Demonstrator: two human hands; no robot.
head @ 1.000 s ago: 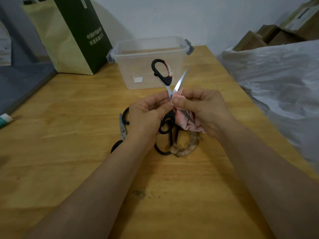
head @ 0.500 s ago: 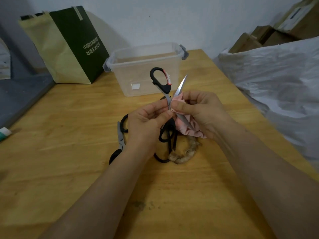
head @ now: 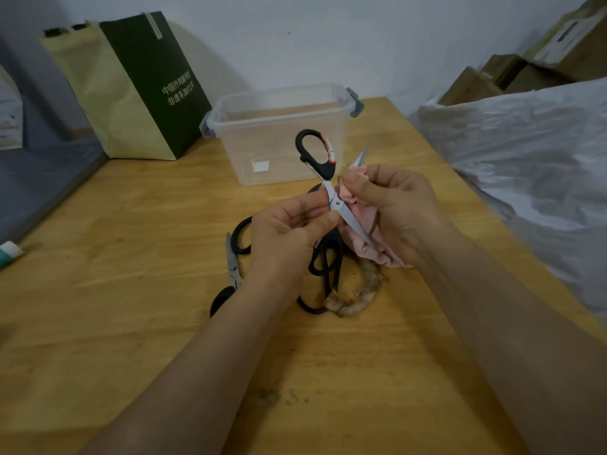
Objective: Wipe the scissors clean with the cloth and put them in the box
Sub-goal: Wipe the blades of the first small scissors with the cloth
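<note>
Nearest you, the wooden table (head: 131, 257) is lying bare along its near edge apart from a dark smudge (head: 272, 394), giving your forearms free room. Toward the middle, your left hand (head: 289, 238) is pinching the open scissors (head: 332, 189) at the pivot, holding them raised above the table with one black loop pointing up and one blade slanting down toward you. Your right hand (head: 397, 208) is gripping the pink cloth (head: 364, 218), bunching it around the other blade, whose tip is poking out above your fingers. Under your hands, more black-handled scissors (head: 233, 267) are lying on the table beside a twisted brownish ring (head: 358, 297). Beyond, the clear box (head: 279, 93) is standing open near the far edge, just behind the raised handle, with bare wood on either side. A green paper bag (head: 144, 87) is crowding the far left corner, and white plastic sheeting (head: 525, 152) is running along the right edge.
</note>
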